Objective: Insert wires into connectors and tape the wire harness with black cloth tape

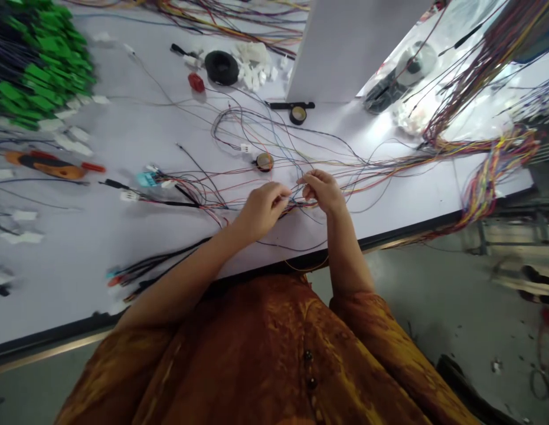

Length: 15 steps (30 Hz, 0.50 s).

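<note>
Two hands in, left hand point(266, 206) and right hand point(324, 190), at the wires point(296, 205) below-right of one big black roll point(221, 74)! Either grip: can't tell. One red piece point(196, 82) beside that roll.

One head-worn camera supplies the view. It looks forward and steeply down over the person's shirt point(257, 348), which fills the near middle, onto the counter point(101, 236). Left hand point(266, 205) and right hand point(322, 190) lie near centre, at arm's reach. Coverage extends from the floor point(416, 283), near right, to far-side wires point(230, 20).
</note>
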Each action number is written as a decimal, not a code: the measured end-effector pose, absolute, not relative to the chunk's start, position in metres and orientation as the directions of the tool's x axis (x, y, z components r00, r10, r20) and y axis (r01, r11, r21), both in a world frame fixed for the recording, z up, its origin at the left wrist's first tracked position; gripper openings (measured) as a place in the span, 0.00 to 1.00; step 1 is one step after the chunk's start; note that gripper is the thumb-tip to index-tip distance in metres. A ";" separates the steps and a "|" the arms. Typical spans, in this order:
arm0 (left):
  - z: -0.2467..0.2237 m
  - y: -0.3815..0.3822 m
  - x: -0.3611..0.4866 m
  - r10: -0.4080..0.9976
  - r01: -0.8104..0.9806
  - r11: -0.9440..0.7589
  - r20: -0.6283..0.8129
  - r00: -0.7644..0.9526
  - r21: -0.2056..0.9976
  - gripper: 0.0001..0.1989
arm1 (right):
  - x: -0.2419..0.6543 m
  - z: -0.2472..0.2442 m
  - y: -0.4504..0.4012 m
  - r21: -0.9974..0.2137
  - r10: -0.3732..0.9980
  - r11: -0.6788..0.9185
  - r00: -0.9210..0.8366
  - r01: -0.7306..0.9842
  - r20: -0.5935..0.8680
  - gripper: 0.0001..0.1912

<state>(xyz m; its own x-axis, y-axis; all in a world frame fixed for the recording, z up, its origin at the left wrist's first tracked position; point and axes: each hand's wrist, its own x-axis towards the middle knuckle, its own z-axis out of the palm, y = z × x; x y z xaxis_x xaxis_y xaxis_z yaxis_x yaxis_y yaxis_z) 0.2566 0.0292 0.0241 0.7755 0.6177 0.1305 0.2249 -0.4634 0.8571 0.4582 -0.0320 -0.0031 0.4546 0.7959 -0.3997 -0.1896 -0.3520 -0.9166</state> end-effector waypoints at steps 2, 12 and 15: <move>-0.002 0.033 0.288 0.607 0.315 -0.448 0.026 0.794 0.836 0.08 | 0.456 -0.001 -0.030 -0.929 0.820 -0.309 0.438 -0.202 -0.368 0.12; -0.044 0.029 0.309 0.569 0.367 -0.524 -0.005 0.822 0.769 0.05 | 0.440 -0.011 -0.030 -0.950 0.905 -0.227 0.406 0.215 -0.124 0.16; -0.046 0.030 0.309 0.555 0.337 -0.511 0.004 0.832 0.791 0.07 | 0.438 -0.009 -0.034 -0.928 0.894 -0.227 0.441 0.295 -0.079 0.15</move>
